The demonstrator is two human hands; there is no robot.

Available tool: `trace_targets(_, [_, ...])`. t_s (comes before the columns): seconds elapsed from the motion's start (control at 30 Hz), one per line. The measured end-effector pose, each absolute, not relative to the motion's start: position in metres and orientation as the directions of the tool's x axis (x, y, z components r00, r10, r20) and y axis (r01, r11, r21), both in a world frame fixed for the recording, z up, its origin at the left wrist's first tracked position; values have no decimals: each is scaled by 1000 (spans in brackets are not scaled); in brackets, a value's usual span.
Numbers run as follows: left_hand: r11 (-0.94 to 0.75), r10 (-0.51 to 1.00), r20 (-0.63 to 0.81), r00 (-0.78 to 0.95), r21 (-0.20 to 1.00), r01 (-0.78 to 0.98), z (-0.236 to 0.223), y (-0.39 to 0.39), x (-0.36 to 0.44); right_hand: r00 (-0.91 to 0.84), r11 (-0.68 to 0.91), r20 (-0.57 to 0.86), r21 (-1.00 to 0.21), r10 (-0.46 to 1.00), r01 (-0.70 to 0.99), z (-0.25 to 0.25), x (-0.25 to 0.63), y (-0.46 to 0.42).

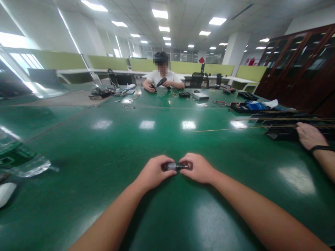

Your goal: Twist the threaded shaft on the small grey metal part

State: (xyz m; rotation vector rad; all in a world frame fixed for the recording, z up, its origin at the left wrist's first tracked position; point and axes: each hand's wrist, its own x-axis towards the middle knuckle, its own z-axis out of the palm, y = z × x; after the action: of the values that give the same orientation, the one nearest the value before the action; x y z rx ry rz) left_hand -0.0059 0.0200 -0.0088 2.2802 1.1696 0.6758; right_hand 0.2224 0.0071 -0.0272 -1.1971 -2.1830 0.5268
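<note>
A small dark cylinder with a pale grey band [171,166] lies level just above or on the green tabletop, pinched between my two hands. My left hand [156,171] has its thumb and fingers closed around the grey-banded left end. The slim black right end is gripped by my right hand [199,168], its fingertips curled around it. Both ends of the cylinder are partly covered by fingers, so its exact kind cannot be made out.
A clear plastic bottle [22,157] lies at the left, near a white rounded object [6,193]. At right, another person's hand [311,135] rests on black channel-like strips [280,132]. A thin yellowish rod [227,129] juts leftward. Across the table [125,139], someone holds a drill-like tool [161,82].
</note>
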Motion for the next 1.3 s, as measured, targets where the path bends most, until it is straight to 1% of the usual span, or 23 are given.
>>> trace_targets(0.17, [-579, 797, 262, 544, 590, 563, -10, 19, -3, -434, 537, 322, -587, 842, 606, -27, 220, 6])
trace_targets(0.3, [-618, 769, 309, 559, 582, 529, -11, 17, 0, -426, 553, 358, -614, 831, 563, -29, 218, 6])
trace_targets(0.4, [-619, 769, 316, 555, 582, 527, -10, 20, -5, -442, 544, 329, -622, 835, 563, -27, 229, 10])
trace_targets(0.47, [-597, 795, 328, 511, 573, 561, -10, 25, -12, -429, 484, 255, -639, 867, 598, -25, 243, 15])
trace_targets(0.5, [-574, 816, 337, 470, 571, 587, -10, 27, -16, -387, 429, 222, -668, 895, 608, -25, 251, 19])
trace_targets(0.57, [-544, 838, 334, 431, 570, 616, -11, 32, -22, -237, 287, 177, -747, 955, 600, -26, 263, 24])
trace_targets(0.6, [-533, 845, 326, 424, 572, 623, -11, 33, -24, -198, 246, 158, -773, 967, 585, -27, 266, 26])
trace_targets(0.63, [-529, 847, 321, 423, 573, 626, -12, 34, -25, -193, 237, 152, -782, 969, 577, -28, 268, 27])
trace_targets(0.7, [-534, 844, 316, 433, 575, 620, -13, 34, -24, -213, 264, 170, -768, 962, 583, -30, 266, 27])
trace_targets(0.93, [-541, 837, 308, 453, 596, 593, -15, 30, -19, -339, 426, 262, -646, 903, 634, -29, 253, 19])
trace_targets(1.13, [-558, 825, 323, 464, 595, 579, -15, 29, -19, -340, 450, 296, -618, 893, 644, -27, 250, 17])
trace_targets(1.3, [-555, 826, 313, 470, 599, 577, -12, 26, -15, -355, 461, 296, -601, 887, 653, -25, 242, 16])
